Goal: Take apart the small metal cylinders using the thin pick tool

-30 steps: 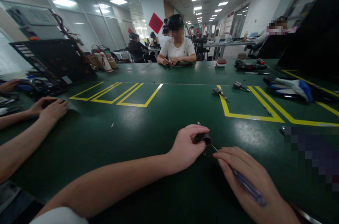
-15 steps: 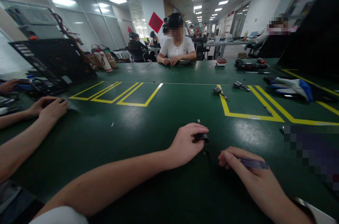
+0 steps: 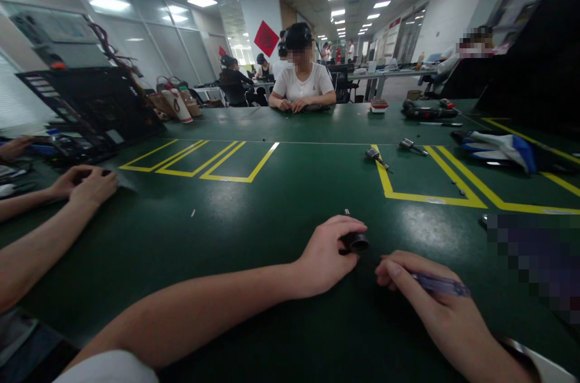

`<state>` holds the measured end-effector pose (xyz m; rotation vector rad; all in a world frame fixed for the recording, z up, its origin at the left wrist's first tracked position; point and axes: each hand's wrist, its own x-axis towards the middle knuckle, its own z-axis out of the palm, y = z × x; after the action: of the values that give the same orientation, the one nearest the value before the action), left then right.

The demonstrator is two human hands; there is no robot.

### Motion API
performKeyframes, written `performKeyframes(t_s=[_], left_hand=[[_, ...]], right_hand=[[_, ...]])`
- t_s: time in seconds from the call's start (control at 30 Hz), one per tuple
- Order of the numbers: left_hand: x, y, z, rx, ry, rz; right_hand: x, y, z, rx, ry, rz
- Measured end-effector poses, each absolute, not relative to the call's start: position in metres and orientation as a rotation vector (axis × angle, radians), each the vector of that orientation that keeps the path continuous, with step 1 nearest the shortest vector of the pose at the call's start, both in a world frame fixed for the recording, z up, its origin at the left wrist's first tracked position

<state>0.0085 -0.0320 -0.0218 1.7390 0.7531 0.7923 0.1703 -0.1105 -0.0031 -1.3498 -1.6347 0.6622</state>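
Note:
My left hand (image 3: pixel 327 257) is closed around a black cylindrical part (image 3: pixel 359 243), whose hollow round end faces right. A small silvery tip (image 3: pixel 347 212) rises just behind the fingers. To the right, my right hand (image 3: pixel 430 292) is curled around a screwdriver with a translucent purple handle (image 3: pixel 441 284); its tip is lost against the dark table. A narrow gap separates the right fingertips from the black part. Farther back lie two black parts with metal shafts, one (image 3: pixel 375 156) across the yellow tape and another (image 3: pixel 411 146) behind it.
Yellow tape (image 3: pixel 435 199) marks areas on the green table (image 3: pixel 254 220). Blue-white gloves (image 3: pixel 507 150) and a power tool (image 3: pixel 428 110) lie right. A co-worker's hands (image 3: pixel 93 186) work at left; another person (image 3: pixel 302 84) sits opposite. A small red-topped box (image 3: pixel 379 106) stands at the back.
My left hand has shifted slightly right and nearer with the black part, whose hollow end now shows more. A small ring-like piece by the thumb no longer shows. My right hand has barely moved.

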Motion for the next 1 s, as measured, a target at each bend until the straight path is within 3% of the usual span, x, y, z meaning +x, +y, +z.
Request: performKeyframes(t_s=[0.4, 0.67, 1.0], left_hand=[[0.007, -0.021, -0.018, 1.36, 0.839, 0.848], [0.003, -0.023, -0.014, 1.381, 0.885, 0.869], [0.009, -0.032, -0.015, 1.308, 0.763, 0.892]], right_hand=[[0.173, -0.105, 0.0, -1.364, -1.622, 0.78], [0.175, -0.106, -0.002, -1.371, -1.536, 0.684], [0.17, -0.111, -0.008, -1.303, -1.846, 0.639]])
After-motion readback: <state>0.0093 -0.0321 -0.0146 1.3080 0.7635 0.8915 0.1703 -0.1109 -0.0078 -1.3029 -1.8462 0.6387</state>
